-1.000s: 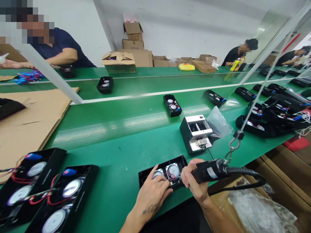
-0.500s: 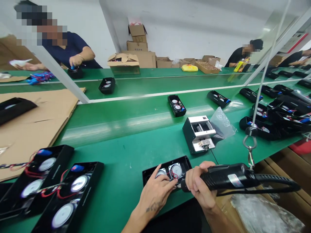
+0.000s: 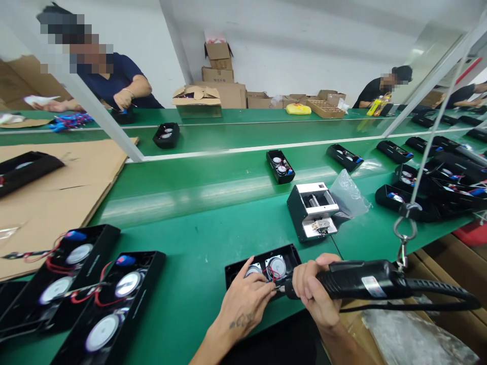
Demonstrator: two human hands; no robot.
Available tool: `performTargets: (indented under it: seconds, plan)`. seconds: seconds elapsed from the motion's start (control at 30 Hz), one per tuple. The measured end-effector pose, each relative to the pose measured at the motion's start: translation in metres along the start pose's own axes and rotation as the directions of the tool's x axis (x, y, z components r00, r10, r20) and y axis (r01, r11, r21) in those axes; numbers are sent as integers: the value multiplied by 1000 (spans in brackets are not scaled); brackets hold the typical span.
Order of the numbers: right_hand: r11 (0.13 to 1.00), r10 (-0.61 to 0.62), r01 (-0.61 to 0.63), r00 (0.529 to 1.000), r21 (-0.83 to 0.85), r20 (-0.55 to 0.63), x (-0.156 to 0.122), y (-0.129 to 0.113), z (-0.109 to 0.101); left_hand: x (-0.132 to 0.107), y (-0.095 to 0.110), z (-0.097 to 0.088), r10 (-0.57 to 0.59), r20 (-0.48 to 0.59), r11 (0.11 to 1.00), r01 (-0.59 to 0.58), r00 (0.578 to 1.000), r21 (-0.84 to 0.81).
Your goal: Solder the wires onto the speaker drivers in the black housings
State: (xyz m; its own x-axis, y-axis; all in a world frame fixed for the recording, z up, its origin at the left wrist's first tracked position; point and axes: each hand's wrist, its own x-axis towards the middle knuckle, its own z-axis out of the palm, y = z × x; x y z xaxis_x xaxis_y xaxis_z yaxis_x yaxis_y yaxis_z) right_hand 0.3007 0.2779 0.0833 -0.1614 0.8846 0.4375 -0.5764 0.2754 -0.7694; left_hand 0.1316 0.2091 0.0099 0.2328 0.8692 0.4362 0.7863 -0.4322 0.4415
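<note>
A small black speaker housing [image 3: 266, 263] with two round silver drivers and red wires lies at the near edge of the green belt. My left hand [image 3: 245, 301] rests on it, fingers pinched together at the wires by the right driver. My right hand [image 3: 314, 296] is wrapped round a black electric screwdriver [image 3: 361, 286], which lies almost level with its tip at the housing's right end. The screwdriver hangs by a metal hook [image 3: 404, 238] from a cord, and its cable runs off to the right.
A black-and-white screw feeder box [image 3: 312, 210] and a clear plastic bag [image 3: 348, 195] sit just behind. Two larger open housings [image 3: 87, 294] lie at the near left. More housings crowd the right; cardboard [image 3: 53, 187] lies left. Other people work across the belt.
The screwdriver has tipped down to nearly level and its hook has swung right. My left fingers slid from over the drivers to the wires. The view shifted slightly.
</note>
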Motion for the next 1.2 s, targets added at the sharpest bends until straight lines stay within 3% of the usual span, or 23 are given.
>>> performTargets:
  seconds: [0.3,0.6,0.97,1.2]
  plan:
    - [999,9,-6,996,-32,89,-8,2,-5,1,2,-5,-47,80,999,46,996,14]
    - [987,21,-21,1000,-157,-1,-7,10,-25,-3,-3,-1,-52,160,993,34,986,110]
    - [985,34,-33,999,-168,2,-9,24,-25,-3,-4,-1,-34,172,996,19,985,92]
    - [968,52,-23,992,-248,114,-15,26,-27,-2,-3,0,-42,181,996,27,983,84]
